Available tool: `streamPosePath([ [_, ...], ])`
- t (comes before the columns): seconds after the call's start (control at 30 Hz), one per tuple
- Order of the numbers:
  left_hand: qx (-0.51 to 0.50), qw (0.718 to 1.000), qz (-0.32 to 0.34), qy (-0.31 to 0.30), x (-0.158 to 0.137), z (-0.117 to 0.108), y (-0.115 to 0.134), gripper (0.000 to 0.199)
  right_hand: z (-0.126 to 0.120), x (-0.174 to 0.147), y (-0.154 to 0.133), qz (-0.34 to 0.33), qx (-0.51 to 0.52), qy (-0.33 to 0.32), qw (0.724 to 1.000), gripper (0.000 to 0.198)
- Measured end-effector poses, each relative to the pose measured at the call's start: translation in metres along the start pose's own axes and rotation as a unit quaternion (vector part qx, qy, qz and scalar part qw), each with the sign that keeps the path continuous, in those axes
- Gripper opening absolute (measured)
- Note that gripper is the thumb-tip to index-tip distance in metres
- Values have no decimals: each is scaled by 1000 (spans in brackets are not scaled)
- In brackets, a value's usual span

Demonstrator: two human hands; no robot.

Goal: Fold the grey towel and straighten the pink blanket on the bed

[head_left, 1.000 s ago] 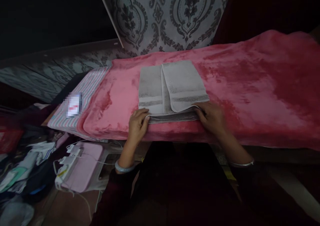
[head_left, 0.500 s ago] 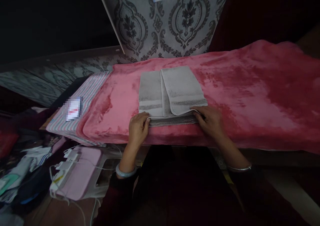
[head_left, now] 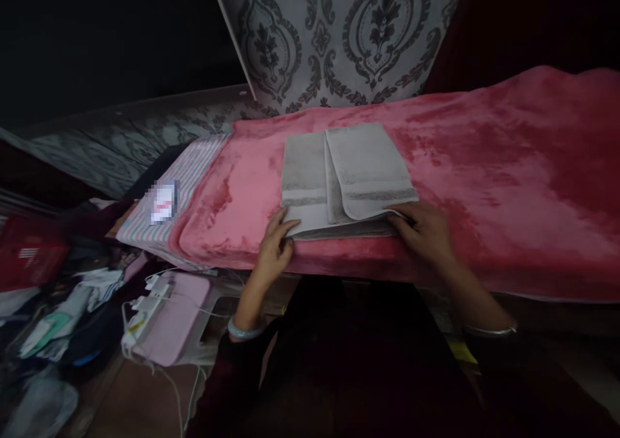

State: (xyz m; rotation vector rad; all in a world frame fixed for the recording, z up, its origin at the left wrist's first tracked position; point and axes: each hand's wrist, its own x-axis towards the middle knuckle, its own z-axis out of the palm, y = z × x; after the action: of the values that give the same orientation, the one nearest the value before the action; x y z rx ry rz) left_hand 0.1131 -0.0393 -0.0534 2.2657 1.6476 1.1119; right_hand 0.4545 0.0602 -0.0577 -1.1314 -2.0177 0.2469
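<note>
A folded grey towel (head_left: pixel 372 154) with paler bands lies on a pink plush blanket (head_left: pixel 247 179). Its two upper flaps meet near the middle, the right one overlapping. At the towel's near left corner is my left hand (head_left: pixel 275 247), its fingers resting on the edge and the thumb apart below. My right hand (head_left: pixel 423 231) pinches the near right edge of the upper layer, fingers on top and thumb underneath. Between the hands, the lower layers show beneath the slightly raised front edge.
A striped cloth (head_left: pixel 194 166) covers the left end, with a blurred small packet (head_left: pixel 163 202) on it. Below stand a power strip (head_left: pixel 148 305) with cords and a pink lid (head_left: pixel 181 322). Clothes (head_left: pixel 62 322) are heaped at left. A dark screen (head_left: pixel 116 37) hangs above.
The view has shifted, so the towel and blanket appear farther right. My left thumb has come away from the towel's edge and its fingers have spread. My right hand keeps its pinch.
</note>
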Motion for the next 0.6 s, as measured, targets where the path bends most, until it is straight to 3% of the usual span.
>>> streamPosePath([
  [0.6, 11, 999, 2, 49, -5, 10, -4, 44, -4, 3, -9, 36, -24, -14, 999, 35],
])
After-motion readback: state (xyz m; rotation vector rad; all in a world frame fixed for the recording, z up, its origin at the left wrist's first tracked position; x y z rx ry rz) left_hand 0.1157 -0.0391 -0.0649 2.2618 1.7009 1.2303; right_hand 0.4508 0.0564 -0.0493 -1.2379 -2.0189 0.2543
